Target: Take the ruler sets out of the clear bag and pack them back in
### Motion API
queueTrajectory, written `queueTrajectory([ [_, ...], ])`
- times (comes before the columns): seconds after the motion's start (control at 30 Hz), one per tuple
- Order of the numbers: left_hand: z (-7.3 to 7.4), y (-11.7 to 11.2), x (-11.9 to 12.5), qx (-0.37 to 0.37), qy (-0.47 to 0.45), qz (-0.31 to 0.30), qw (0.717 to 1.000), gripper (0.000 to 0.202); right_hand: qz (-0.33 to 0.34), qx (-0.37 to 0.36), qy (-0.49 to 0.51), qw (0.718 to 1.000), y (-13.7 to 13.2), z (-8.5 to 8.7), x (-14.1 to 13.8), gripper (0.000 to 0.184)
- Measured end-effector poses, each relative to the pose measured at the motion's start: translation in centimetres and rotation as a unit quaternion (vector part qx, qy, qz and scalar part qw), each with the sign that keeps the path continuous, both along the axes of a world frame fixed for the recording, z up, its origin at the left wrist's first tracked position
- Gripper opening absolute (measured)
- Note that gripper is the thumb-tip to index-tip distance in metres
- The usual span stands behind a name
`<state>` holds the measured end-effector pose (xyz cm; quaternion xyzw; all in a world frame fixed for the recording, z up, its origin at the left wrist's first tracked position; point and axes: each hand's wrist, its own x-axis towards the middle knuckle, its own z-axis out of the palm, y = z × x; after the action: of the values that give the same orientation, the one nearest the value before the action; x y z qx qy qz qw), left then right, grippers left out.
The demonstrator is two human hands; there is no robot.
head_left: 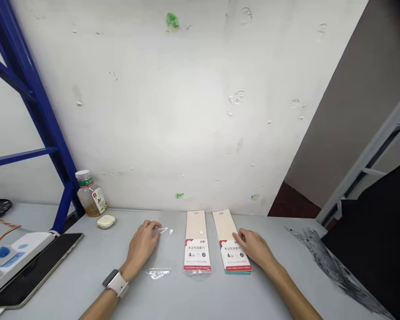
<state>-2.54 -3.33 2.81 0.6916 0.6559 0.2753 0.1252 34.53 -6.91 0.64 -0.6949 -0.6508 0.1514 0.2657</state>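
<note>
My left hand (143, 242) rests on the desk with its fingers bent and slightly apart. Its fingertips touch the left edge of a clear plastic sleeve (158, 255) that lies flat. To the right of the sleeve is a ruler set pack in clear wrap (197, 255), with a cream upper part and a white and red printed label. A second ruler set pack (235, 255) lies at a slight tilt, teal showing beneath its label. My right hand (253, 248) lies on that pack's right edge, its thumb on the cream part; some fingertips are hidden.
At the left are a clear jar with a white lid (91, 195), a small cream case (106, 221), a dark-screened tablet (36, 266) and a white power strip (20, 253). A black item (373, 240) stands at the right. A white wall (186, 111) rises behind the desk.
</note>
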Motion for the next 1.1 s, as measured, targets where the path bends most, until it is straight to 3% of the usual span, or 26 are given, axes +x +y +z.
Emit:
queueTrajectory([
  [0.13,-0.3,-0.1,0.1,0.005,0.071,0.000,0.997,0.024,0.008,0.009,-0.049,0.999,-0.2,0.1,-0.1,0.036],
  [0.33,-0.8,0.1,0.0,0.021,0.098,-0.013,0.995,0.026,0.016,0.021,-0.084,0.996,-0.4,0.4,0.1,0.033],
  [0.47,-0.6,-0.1,0.4,0.047,0.115,-0.008,0.992,0.024,0.041,0.077,-0.092,0.992,-0.7,1.1,-1.2,0.033],
  [0.53,-0.2,-0.6,1.0,0.078,0.109,-0.047,0.990,0.025,0.072,0.091,-0.083,0.990,-1.1,1.4,-2.7,0.033],
  [0.6,0.4,-1.4,1.9,0.101,0.087,-0.136,0.982,0.025,0.130,0.096,-0.065,0.985,-1.6,1.4,-4.5,0.032],
  [0.7,1.1,-2.8,3.5,0.083,0.083,-0.275,0.954,0.025,0.190,0.106,-0.077,0.973,-2.1,1.0,-6.7,0.026],
  [0.77,1.4,-3.7,4.4,0.063,0.101,-0.333,0.935,0.023,0.204,0.109,-0.086,0.969,-2.2,0.7,-7.4,0.024],
  [1.1,1.1,-4.2,5.0,0.020,0.069,-0.353,0.933,0.017,0.179,0.043,0.082,0.980,-1.7,1.0,-7.6,0.016],
])
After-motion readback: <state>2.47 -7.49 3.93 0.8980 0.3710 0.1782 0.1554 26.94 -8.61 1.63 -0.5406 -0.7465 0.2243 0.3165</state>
